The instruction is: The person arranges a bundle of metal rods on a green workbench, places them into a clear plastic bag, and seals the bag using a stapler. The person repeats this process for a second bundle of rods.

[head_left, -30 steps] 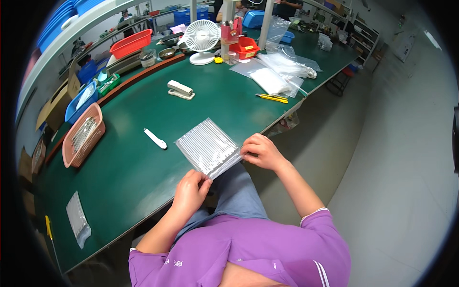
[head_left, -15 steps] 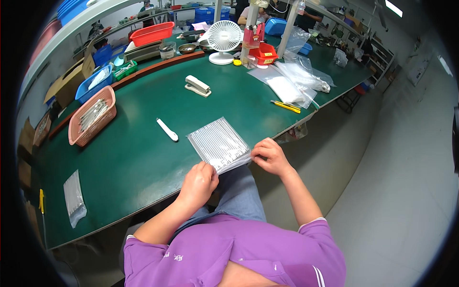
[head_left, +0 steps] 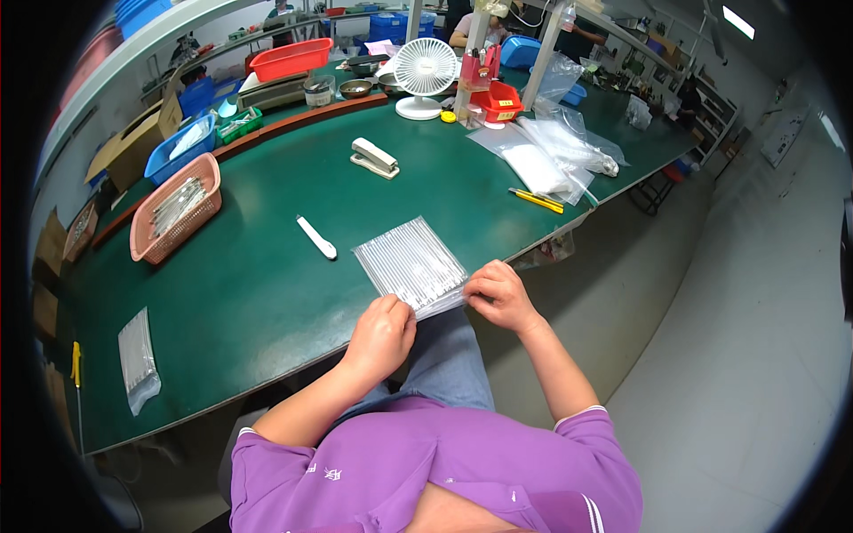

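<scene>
A clear plastic bag (head_left: pixel 411 260) with a row of thin grey-white rods inside lies flat at the front edge of the green table. My left hand (head_left: pixel 383 336) is closed on the near left corner of the bag's open-looking end. At the near right corner, my right hand (head_left: pixel 499 294) pinches the same film edge. The fingertips hide part of that edge, so I cannot tell if it is sealed. A white pen-shaped cutter (head_left: pixel 316 237) lies left of the bag, and a beige stapler (head_left: pixel 375 158) stands farther back.
Another filled bag (head_left: pixel 139 361) lies at the far left. A pink basket (head_left: pixel 177 210) of metal rods stands behind it. Yellow cutters (head_left: pixel 538 201) and a heap of clear bags (head_left: pixel 546 160) lie at the right edge. A white fan (head_left: pixel 425 74) stands at the back.
Both hands stay on the bag's near edge. My left hand has shifted slightly right and up along it. The whole scene has moved a little in view.
</scene>
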A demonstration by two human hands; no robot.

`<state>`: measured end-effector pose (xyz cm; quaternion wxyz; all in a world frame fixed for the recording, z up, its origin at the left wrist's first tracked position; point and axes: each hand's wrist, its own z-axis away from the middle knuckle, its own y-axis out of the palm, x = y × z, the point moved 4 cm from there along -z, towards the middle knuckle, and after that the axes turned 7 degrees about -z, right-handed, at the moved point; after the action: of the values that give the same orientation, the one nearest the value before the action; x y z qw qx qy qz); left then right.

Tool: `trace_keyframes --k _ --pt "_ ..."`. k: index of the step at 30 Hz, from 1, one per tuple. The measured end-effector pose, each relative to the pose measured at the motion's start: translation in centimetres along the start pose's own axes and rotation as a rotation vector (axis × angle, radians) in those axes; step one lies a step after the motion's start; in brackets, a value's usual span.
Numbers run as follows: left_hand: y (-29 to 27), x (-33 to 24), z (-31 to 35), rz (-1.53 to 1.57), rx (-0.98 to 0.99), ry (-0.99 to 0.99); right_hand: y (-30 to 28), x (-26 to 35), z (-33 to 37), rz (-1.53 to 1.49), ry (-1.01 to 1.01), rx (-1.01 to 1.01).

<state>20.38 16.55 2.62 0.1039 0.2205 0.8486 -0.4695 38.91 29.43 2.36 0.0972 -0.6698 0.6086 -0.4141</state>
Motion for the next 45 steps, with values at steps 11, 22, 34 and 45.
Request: trace_keyframes --k 11,22,34,45 --pt "1.3 -0.2 -1.2 -0.037 0.020 0.044 0.8 0.6 0.0 0.022 0.006 0.027" --pt "2.6 -0.7 -2.0 -0.021 -0.021 0.133 2.0 2.1 -0.7 0.056 -0.076 0.011" --pt "3.1 -1.1 -2.6 0.014 -0.076 0.153 2.1 2.7 -1.2 0.126 -0.114 0.034" --pt "0.2 0.5 0.7 0.029 -0.062 0.110 -1.4 -0.7 0.3 0.217 -0.072 -0.013"
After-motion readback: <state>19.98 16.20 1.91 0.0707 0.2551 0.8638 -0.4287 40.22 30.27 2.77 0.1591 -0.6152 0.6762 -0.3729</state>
